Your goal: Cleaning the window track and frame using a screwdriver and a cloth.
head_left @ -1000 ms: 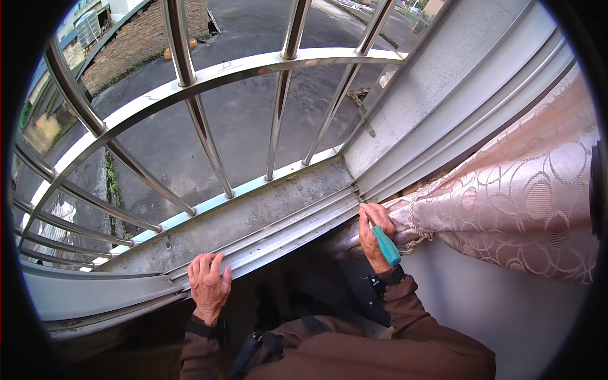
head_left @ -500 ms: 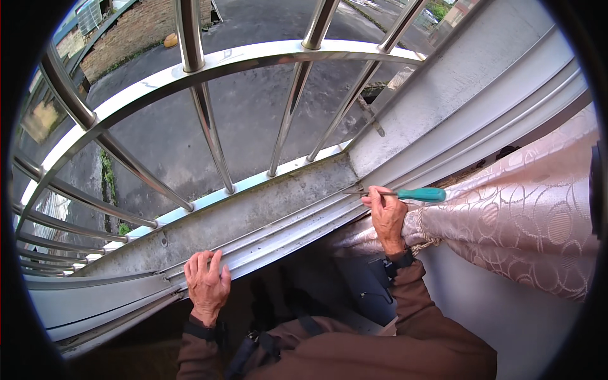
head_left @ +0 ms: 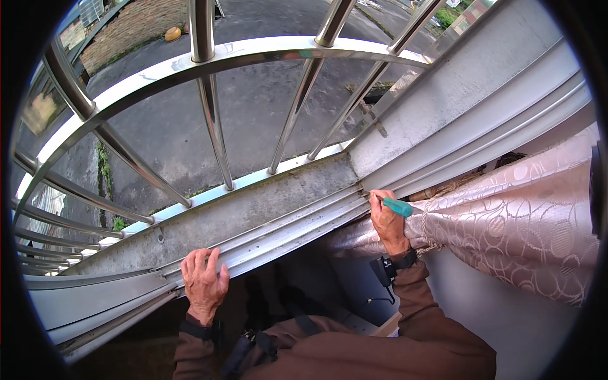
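Note:
My right hand (head_left: 387,227) is closed around a screwdriver (head_left: 398,207) with a green handle, at the right end of the white sliding-window track (head_left: 288,231). The handle sticks out to the right of my fingers. Its tip, partly hidden by my fingers, is down by the corner where the track meets the side frame (head_left: 443,161). My left hand (head_left: 204,285) rests on the track's left part, fingers laid over the ridges and thumb apart, holding nothing. Dark grime shows in the grooves.
Beyond the track lies a stained concrete ledge (head_left: 253,206), then a shiny metal window guard (head_left: 250,52). A pink patterned curtain (head_left: 513,225), tied with a cord, hangs close by my right hand. A small dark device on a strap (head_left: 384,272) sits at my right wrist.
The screwdriver has swung from lying nearly level to a steeper angle, its handle now nearer my right hand. My left hand has barely moved.

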`<state>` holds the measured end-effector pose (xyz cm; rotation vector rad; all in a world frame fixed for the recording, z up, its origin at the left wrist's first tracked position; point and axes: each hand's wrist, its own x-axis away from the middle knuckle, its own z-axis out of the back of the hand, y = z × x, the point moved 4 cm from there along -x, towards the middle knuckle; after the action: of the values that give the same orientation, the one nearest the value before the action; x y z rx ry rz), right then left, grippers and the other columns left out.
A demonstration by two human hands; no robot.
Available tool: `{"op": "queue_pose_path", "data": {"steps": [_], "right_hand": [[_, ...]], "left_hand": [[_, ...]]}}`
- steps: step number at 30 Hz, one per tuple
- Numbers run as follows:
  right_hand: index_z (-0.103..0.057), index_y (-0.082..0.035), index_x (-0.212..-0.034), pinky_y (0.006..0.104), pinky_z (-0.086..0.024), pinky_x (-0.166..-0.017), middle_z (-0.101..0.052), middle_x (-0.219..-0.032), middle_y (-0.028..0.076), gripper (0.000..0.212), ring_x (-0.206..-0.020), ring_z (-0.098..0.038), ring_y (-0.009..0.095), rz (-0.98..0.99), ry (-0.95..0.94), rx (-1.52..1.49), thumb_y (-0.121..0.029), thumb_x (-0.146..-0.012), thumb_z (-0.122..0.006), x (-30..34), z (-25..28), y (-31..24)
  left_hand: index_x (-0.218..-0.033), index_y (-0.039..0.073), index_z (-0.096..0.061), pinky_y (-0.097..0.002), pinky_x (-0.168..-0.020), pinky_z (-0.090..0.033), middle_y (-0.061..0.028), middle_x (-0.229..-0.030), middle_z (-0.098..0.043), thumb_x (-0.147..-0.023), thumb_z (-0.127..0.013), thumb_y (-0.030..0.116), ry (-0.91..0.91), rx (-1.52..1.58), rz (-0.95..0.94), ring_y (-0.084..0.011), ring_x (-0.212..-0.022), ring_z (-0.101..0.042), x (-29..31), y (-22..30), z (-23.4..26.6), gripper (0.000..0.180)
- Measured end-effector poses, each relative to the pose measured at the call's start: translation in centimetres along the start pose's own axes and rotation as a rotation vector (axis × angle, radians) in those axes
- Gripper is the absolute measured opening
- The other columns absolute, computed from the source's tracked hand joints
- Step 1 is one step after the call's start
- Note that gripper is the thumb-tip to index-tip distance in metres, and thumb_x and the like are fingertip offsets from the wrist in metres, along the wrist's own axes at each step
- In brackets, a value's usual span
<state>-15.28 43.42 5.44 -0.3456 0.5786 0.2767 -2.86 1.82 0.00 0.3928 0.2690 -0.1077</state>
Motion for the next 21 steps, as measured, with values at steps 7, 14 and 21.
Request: {"op": "queue_pose_path", "data": {"steps": [7,14,21], "right_hand": [[-0.068,-0.004,-0.103,0.0354,-0.055,-0.060,-0.068,-0.087,0.013,0.008,-0.072,-0.072,0.021,-0.281,0.000,-0.161,-0.009,-0.097,-0.066,0.7,0.8,0.1],[-0.067,-0.004,-0.102,0.0388,-0.056,-0.062,-0.067,-0.087,0.016,0.009,-0.075,-0.069,0.034,-0.015,-0.035,-0.010,-0.004,-0.093,-0.067,0.3,0.3,-0.3],[-0.063,-0.004,-0.103,0.0402,-0.054,-0.059,-0.067,-0.088,0.017,0.015,-0.073,-0.069,0.036,-0.061,-0.032,-0.103,-0.001,-0.090,-0.070,-0.6,-0.2,0.6]], "left_hand": [[-0.115,0.003,-0.068,-0.0469,-0.098,-0.042,-0.0099,-0.112,-0.060,-0.077,-0.071,0.020,0.001,0.005,0.012,-0.0328,-0.113,-0.054,0.0,-0.1,0.1,0.041],[-0.115,0.003,-0.068,-0.0470,-0.098,-0.042,-0.0102,-0.112,-0.059,-0.078,-0.070,0.020,-0.003,0.001,0.004,-0.0330,-0.113,-0.055,0.1,0.0,0.1,0.041],[-0.116,0.003,-0.067,-0.0474,-0.098,-0.042,-0.0105,-0.112,-0.059,-0.078,-0.070,0.021,0.000,0.003,0.007,-0.0331,-0.113,-0.054,0.0,0.1,0.1,0.042]]}}
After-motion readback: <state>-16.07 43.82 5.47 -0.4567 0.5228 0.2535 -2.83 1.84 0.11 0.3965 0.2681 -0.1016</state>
